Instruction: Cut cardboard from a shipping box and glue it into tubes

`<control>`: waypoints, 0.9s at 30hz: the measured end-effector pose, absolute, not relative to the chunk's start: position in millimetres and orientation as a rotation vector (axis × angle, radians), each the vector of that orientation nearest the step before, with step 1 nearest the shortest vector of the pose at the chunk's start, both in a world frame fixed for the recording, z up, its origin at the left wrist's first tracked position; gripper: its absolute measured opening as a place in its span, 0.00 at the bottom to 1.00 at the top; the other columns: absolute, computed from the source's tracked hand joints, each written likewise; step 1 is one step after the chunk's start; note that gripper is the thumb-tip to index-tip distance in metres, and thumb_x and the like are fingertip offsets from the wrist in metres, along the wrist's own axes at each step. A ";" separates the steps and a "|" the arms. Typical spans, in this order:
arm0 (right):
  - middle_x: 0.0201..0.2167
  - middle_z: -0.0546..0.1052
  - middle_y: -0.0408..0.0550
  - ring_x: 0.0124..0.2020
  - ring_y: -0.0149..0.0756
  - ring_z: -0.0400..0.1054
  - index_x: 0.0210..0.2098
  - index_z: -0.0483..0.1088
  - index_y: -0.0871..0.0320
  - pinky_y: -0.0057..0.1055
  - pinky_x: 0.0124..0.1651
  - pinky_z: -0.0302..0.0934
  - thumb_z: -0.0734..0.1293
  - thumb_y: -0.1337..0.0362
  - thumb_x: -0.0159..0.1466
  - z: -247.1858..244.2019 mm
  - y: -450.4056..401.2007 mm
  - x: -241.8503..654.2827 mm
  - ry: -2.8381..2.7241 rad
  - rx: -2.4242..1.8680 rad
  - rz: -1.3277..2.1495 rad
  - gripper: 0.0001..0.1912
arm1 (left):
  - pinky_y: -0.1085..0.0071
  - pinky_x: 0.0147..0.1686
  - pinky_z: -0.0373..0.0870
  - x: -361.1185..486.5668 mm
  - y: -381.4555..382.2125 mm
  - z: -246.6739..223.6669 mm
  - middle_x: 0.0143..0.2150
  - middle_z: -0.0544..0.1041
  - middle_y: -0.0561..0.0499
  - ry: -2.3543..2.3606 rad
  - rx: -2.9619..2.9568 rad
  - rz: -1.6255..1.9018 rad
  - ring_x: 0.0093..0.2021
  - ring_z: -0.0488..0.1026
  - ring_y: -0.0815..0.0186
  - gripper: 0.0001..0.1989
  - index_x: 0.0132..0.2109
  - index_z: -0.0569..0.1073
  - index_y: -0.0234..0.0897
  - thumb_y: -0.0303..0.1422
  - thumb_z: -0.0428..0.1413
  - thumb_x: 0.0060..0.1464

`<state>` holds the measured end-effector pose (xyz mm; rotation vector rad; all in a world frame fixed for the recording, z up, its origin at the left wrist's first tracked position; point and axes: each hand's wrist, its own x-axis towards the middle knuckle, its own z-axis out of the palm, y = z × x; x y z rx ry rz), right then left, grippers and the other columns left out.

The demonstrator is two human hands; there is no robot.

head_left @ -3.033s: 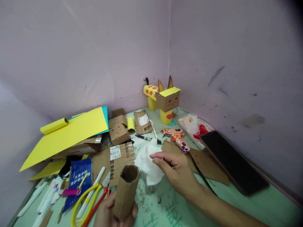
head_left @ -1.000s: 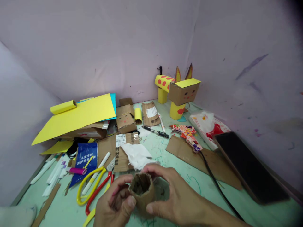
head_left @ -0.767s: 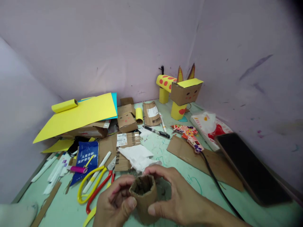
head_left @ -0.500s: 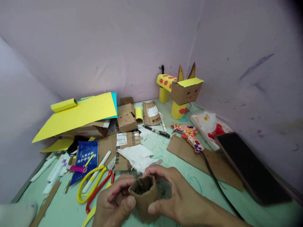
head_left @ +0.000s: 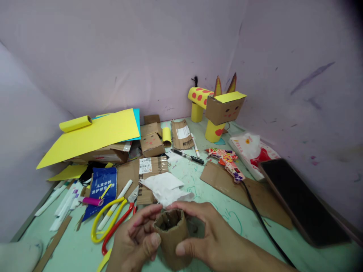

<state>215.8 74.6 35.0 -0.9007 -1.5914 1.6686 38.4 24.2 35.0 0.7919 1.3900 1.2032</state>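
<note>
A brown cardboard tube [head_left: 173, 241] stands at the bottom middle of the head view, its ragged upper rim facing me. My left hand [head_left: 138, 238] curls around its left side, with the thumb at the wall just under the rim. From the right, my right hand [head_left: 204, 234] grips the tube, thumb on the near wall and fingers reaching behind the rim. The tube's far side is hidden. Crumpled white tissue [head_left: 166, 187] lies just beyond the fingers. Scissors [head_left: 113, 221] with yellow and red handles rest left of my left hand.
At the back right stands a cardboard animal [head_left: 225, 109] with yellow legs. A floral glue gun [head_left: 227, 160], a phone [head_left: 303, 200] and a tissue pack [head_left: 252, 151] lie right. Yellow sheets [head_left: 96, 136], a blue packet [head_left: 103, 189] and several white markers [head_left: 66, 200] occupy the left.
My left fingers have stretched further over toward the back of the rim, and my right fingers have shifted slightly left. The tube stays between both hands; the view has moved slightly.
</note>
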 end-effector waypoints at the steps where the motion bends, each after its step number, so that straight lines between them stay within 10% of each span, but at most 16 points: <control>1: 0.45 0.77 0.47 0.50 0.46 0.69 0.47 0.74 0.52 0.39 0.53 0.61 0.74 0.71 0.47 35.7 74.5 215.8 -1.598 -0.863 1.680 0.27 | 0.79 0.17 0.58 36.4 25.4 34.6 0.32 0.77 0.47 1.358 0.806 1.165 0.19 0.61 0.75 0.25 0.42 0.78 0.36 0.43 0.68 0.35; 11: 0.46 0.78 0.49 0.50 0.48 0.69 0.52 0.71 0.54 0.38 0.51 0.63 0.75 0.68 0.47 30.8 69.5 212.8 -1.814 -1.023 1.408 0.31 | 0.79 0.21 0.61 32.3 29.0 36.2 0.27 0.76 0.49 1.239 0.807 1.102 0.22 0.65 0.73 0.23 0.45 0.78 0.37 0.43 0.65 0.41; 17: 0.44 0.78 0.49 0.45 0.46 0.71 0.49 0.71 0.54 0.37 0.48 0.64 0.75 0.65 0.45 39.4 69.0 211.2 -1.780 -1.098 1.465 0.31 | 0.65 0.41 0.72 41.0 27.8 34.8 0.40 0.79 0.45 1.327 0.852 1.083 0.41 0.76 0.52 0.31 0.45 0.77 0.38 0.45 0.69 0.31; 27: 0.41 0.74 0.47 0.41 0.40 0.69 0.42 0.70 0.57 0.32 0.42 0.64 0.77 0.70 0.39 46.0 69.8 207.4 -1.829 -1.181 1.442 0.29 | 0.67 0.33 0.70 33.2 30.2 32.6 0.33 0.79 0.44 1.151 0.807 0.914 0.34 0.76 0.55 0.29 0.45 0.78 0.31 0.42 0.68 0.34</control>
